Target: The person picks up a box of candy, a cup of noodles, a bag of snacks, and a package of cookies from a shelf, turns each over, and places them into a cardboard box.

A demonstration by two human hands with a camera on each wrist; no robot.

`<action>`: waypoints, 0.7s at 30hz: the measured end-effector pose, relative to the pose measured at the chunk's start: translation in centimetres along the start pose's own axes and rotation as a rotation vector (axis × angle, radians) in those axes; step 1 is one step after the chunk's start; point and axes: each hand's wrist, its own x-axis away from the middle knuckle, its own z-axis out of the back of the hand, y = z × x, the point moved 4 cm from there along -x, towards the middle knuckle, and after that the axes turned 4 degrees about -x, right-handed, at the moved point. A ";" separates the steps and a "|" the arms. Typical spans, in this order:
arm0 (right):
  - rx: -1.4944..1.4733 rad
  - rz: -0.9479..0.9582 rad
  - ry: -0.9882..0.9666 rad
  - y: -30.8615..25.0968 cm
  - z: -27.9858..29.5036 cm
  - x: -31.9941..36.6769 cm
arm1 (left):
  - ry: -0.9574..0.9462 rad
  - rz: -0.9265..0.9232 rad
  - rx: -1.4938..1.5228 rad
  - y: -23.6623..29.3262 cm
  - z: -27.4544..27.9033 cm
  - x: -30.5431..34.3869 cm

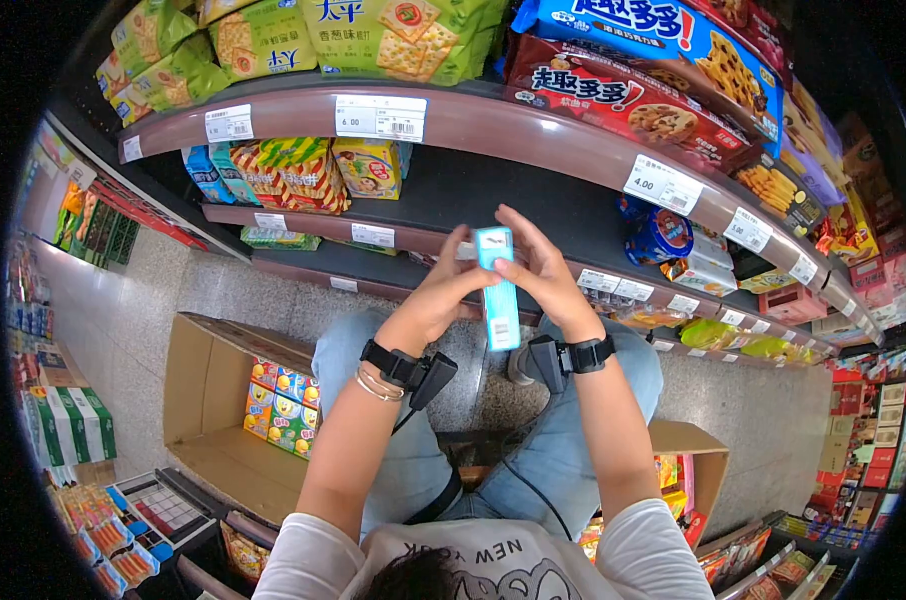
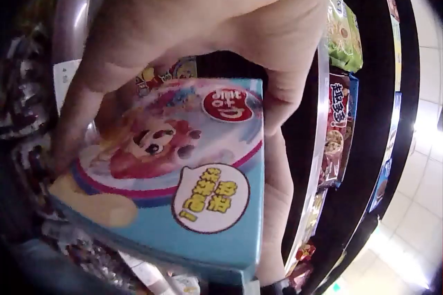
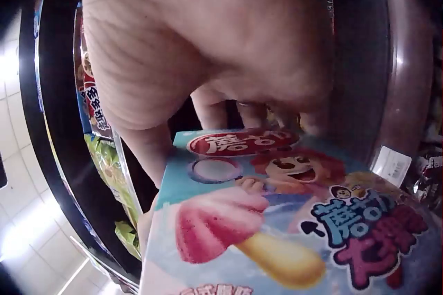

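Note:
In the head view a slim light-blue snack box (image 1: 499, 300) is held upright, its narrow side facing up at me, between both hands in front of the lower shelf. My left hand (image 1: 443, 292) grips it from the left, thumb reaching to the box. From the right, my right hand (image 1: 545, 278) holds it with the thumb on its near side. The left wrist view shows a face of the box (image 2: 159, 150) with a cartoon character and a red logo. A pink mushroom-shaped biscuit is printed on the box (image 3: 256, 219) in the right wrist view.
Green cracker bags (image 1: 403, 40) and cookie packs (image 1: 633, 105) fill the upper shelf. Smaller snack packs (image 1: 293, 175) and a blue tub (image 1: 658, 235) stand on the shelf below. A cardboard carton (image 1: 218, 440) with colourful boxes is on the floor at left; another carton (image 1: 708, 455) is at right.

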 end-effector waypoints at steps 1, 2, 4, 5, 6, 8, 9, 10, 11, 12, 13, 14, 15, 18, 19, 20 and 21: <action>-0.004 -0.041 -0.025 0.4 0.1 0.0 | 0.042 -0.069 0.053 0.3 0.2 0.0; -0.008 -0.082 -0.048 0.9 0.4 0.0 | 0.084 -0.137 0.106 0.6 0.3 -0.1; -0.005 -0.132 -0.084 1.5 0.7 0.1 | 0.093 -0.244 0.185 1.0 1.0 -0.1; 0.001 -0.141 -0.097 1.6 0.8 0.0 | 0.088 -0.268 0.212 1.3 1.2 0.0; 0.007 -0.148 -0.109 1.6 0.8 0.0 | 0.082 -0.292 0.239 1.6 1.3 0.0; 0.033 -0.074 -0.034 0.8 1.1 -0.1 | 0.134 -0.286 0.294 1.4 1.5 -0.1; 0.081 -0.051 -0.003 0.5 1.7 -0.1 | 0.158 -0.256 0.348 1.4 1.7 -0.2; 0.130 -0.030 0.029 0.2 2.1 -0.2 | 0.182 -0.224 0.402 1.3 1.9 -0.2; 0.093 0.003 0.101 -0.1 2.4 -0.2 | 0.154 -0.202 0.410 1.1 2.0 -0.3; 0.056 0.027 0.152 -0.3 2.7 -0.3 | 0.126 -0.181 0.419 0.8 2.3 -0.5; 0.021 0.031 0.189 -0.5 2.9 -0.2 | 0.099 -0.161 0.428 0.6 2.4 -0.7; -0.015 0.035 0.225 -0.8 3.0 -0.2 | 0.085 -0.161 0.413 0.4 2.3 -0.7; -0.017 0.060 0.236 -0.8 3.1 -0.2 | 0.072 -0.162 0.397 0.3 2.2 -0.8; 0.006 0.126 0.258 -0.6 3.4 -0.3 | 0.073 -0.150 0.365 0.9 1.3 0.0; 0.029 0.142 0.257 -0.4 3.4 -0.3 | 0.081 -0.144 0.357 1.2 1.0 0.3; 0.051 0.159 0.254 -0.2 3.4 -0.4 | 0.069 -0.146 0.378 1.2 1.0 0.2; 0.089 0.168 0.243 -0.2 3.4 -0.5 | 0.058 -0.149 0.397 1.3 1.0 0.1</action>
